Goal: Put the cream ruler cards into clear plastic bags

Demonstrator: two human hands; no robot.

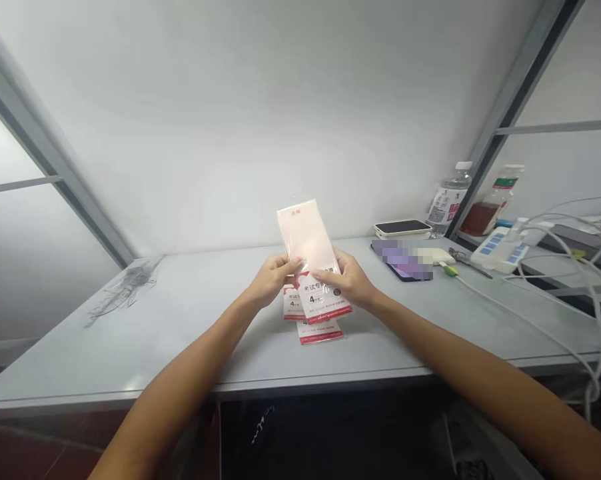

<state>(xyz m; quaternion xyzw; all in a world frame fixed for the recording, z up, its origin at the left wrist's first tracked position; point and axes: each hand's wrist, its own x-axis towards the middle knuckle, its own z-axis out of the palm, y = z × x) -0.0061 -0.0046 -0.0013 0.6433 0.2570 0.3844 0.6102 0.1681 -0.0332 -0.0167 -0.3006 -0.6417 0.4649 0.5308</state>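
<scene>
Both hands, fingers curled and thumbs on top, pinched one flat packet (306,241) by its lower half: the left hand (273,280) at its left edge, the right hand (349,281) at its right edge. The packet stood tilted above the grey counter (190,333). It was a glossy clear sleeve over a pale peach rectangle, with a red-and-white label at the near end. Beneath it two more labelled packets (320,331) lay on the counter, overlapped and largely hidden, their print too small to read. Left, well apart: one crumpled clear film (125,287). Right: two phones (403,229), one blurred; two plastic bottles (450,200); one white power strip (500,248); looping white cables (555,320), cut off at the frame edge.
</scene>
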